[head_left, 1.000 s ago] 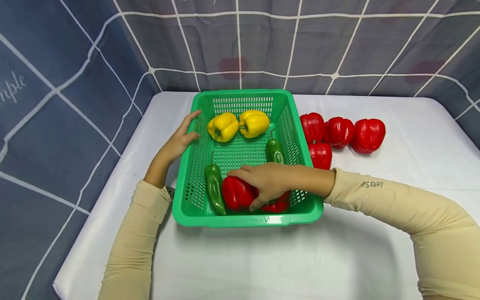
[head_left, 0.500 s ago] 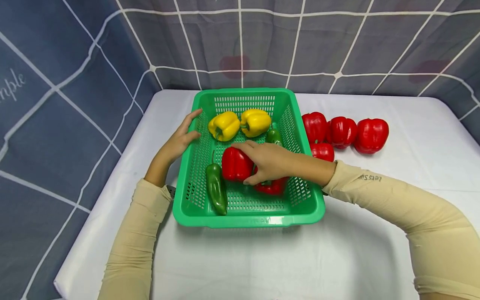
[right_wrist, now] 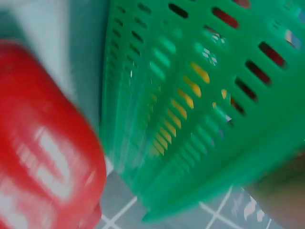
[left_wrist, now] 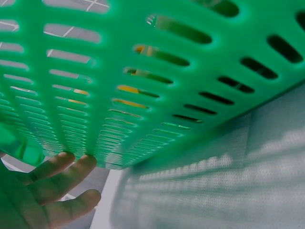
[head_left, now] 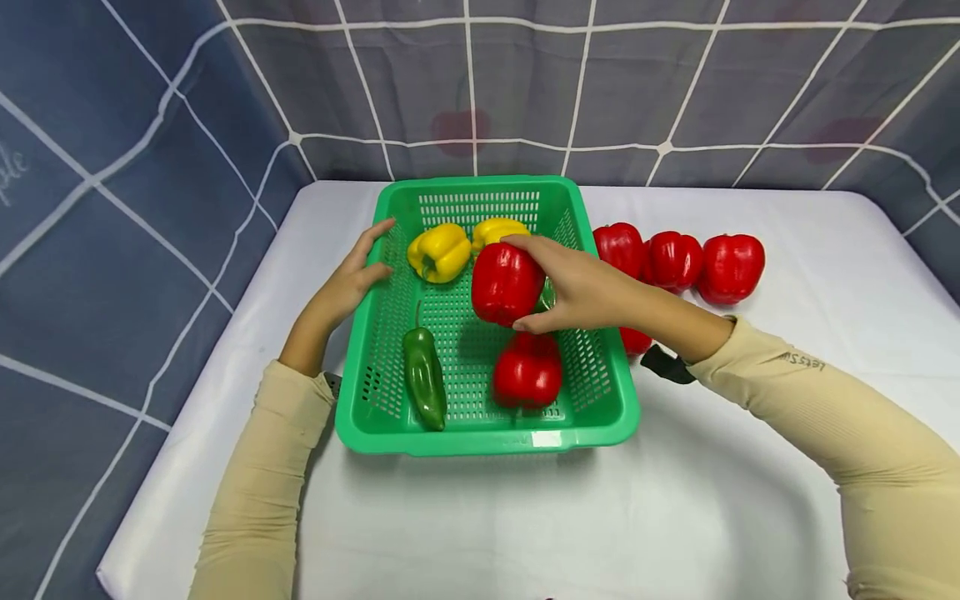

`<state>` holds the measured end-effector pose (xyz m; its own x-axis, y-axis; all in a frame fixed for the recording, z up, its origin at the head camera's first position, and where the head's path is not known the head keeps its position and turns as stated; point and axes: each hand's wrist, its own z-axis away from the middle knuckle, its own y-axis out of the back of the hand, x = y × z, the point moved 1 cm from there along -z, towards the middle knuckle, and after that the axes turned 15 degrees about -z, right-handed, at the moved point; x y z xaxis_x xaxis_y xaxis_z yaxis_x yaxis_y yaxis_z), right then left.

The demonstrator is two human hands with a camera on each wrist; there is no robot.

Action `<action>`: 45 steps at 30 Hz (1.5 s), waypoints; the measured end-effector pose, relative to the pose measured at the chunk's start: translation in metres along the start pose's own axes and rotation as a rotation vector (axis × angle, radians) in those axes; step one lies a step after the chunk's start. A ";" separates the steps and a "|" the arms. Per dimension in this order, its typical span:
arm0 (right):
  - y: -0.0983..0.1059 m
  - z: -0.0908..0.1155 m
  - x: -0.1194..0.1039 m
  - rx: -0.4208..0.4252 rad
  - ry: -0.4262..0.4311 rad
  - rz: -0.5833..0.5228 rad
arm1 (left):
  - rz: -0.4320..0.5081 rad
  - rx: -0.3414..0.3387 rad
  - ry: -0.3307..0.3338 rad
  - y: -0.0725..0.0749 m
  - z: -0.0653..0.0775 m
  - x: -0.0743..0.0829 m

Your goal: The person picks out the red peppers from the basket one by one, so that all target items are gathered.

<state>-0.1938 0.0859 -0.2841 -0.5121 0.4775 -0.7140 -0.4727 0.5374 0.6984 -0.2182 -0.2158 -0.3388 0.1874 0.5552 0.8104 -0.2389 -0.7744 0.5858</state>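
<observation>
My right hand (head_left: 588,287) grips a red bell pepper (head_left: 506,285), fingers over its top and thumb below, lifted above the inside of a green plastic basket (head_left: 480,442). Below it in the basket sits another red bell pepper (head_left: 527,372). A long green chili pepper (head_left: 424,379) lies along the left side; a second green pepper (head_left: 548,295) is mostly hidden behind my right hand. Two yellow bell peppers (head_left: 439,253) are at the back, one partly covered. My left hand (head_left: 341,283) holds the basket's left rim; in the left wrist view several fingers (left_wrist: 76,174) lie against the outer wall.
Several red bell peppers (head_left: 731,268) stand on the white-covered table (head_left: 465,533) just right of the basket. One red bell pepper (right_wrist: 47,148) fills the left of the right wrist view. A grey checked cloth (head_left: 540,92) hangs behind the table.
My right hand has carried the red bell pepper up and away from the basket's front, towards the yellow ones. The other red pepper, beneath it, shows more fully. My left hand stays at the rim.
</observation>
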 end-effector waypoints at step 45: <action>0.066 0.089 0.036 0.122 -0.098 -0.046 | -0.024 -0.003 -0.025 -0.002 0.002 0.000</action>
<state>-0.1798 0.2000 -0.2680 -0.4165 0.5130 -0.7506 -0.4005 0.6376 0.6580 -0.2160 -0.2146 -0.3396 0.2172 0.5654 0.7957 -0.2367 -0.7603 0.6049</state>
